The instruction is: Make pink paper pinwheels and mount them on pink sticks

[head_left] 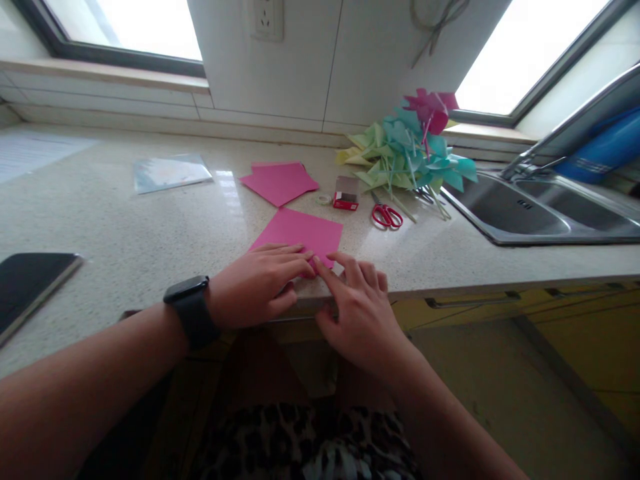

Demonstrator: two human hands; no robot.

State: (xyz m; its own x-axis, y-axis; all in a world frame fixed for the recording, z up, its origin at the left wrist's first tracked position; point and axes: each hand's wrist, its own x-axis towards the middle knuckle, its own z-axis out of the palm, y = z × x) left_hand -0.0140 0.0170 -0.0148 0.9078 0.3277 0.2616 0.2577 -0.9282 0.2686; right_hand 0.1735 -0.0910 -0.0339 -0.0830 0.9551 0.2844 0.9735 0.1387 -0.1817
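A pink sheet of paper (307,230) lies at the counter's front edge under my fingertips. My left hand (263,280), with a black watch (193,310) on the wrist, rests flat on its near left part, fingers stretched out. From the right, my right hand (363,310) presses its index fingertip on the near edge of the sheet; the other fingers are loosely bent and apart. Both index fingertips almost meet. The part of the sheet beneath my hands is hidden. Just beyond it are more pink sheets (280,183), stacked unevenly.
Red-handled scissors (387,217), a small red box (346,193) and a tape roll (323,199) sit behind my right hand. Paper pinwheels (407,150) are heaped by the steel sink (520,207). Left are a clear packet (173,173) and a dark phone-like device (30,283).
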